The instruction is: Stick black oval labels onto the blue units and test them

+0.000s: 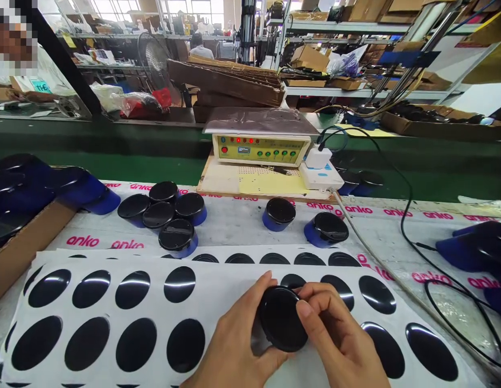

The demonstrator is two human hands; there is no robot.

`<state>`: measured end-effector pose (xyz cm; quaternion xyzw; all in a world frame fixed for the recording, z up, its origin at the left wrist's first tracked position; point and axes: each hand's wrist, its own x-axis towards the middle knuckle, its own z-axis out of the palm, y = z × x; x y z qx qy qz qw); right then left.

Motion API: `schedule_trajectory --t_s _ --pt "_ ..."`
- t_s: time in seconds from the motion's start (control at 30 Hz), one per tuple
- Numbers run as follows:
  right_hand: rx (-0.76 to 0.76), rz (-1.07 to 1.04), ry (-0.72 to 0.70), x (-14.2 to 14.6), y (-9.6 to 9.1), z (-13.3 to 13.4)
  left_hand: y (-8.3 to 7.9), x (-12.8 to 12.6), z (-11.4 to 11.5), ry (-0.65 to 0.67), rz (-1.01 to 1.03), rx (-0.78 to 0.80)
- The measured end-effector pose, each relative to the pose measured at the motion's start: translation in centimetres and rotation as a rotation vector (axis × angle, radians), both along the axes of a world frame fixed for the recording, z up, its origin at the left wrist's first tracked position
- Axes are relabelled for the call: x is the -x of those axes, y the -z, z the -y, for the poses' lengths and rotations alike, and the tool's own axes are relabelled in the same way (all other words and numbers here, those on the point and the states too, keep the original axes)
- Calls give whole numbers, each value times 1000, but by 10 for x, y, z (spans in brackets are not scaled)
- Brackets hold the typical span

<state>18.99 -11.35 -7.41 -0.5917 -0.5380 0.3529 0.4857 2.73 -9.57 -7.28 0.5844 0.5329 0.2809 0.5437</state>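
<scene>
- pink "anko" lettering (83, 241) repeats across the white printed sheet covering the bench; the small print on the tester is too small to read.
- glossy round black plastic disc (283, 319): one, tilted on its rim above the sticker sheet, with its flat face turned up and to the left. being round, it shows no long axis.
- left hand (230, 345): clenched around the disc's lower left edge, with the thumb in front and a fingertip showing above the rim.
- right hand (335, 328): grasping the disc's right edge between thumb and bent fingers.
- white backing sheet (270, 377) under both hands: it carries two rows of shiny black oval stickers, with the hands hiding some. a second sheet lies just behind it.
- round devices with blue bases and black tops: five huddle together at left (178, 235), and two more stand apart nearer the middle (278, 214).
- yellow tester box (261, 150): it has red lamps and five green buttons, with a white plug adapter (318, 157) just beside it.
- brown cardboard box (28, 248): it sits at the bench's left edge, holding dark blue-and-black items.
</scene>
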Motion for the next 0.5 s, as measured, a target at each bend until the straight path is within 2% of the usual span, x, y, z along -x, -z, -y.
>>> schedule_trajectory --t_s 0.23,0.5 --pt "-20 123 -6 2 -1 2 -6 -1 -1 -8 -9 49" --pt "-18 124 28 7 -8 2 -2 1 0 4 22 -3"
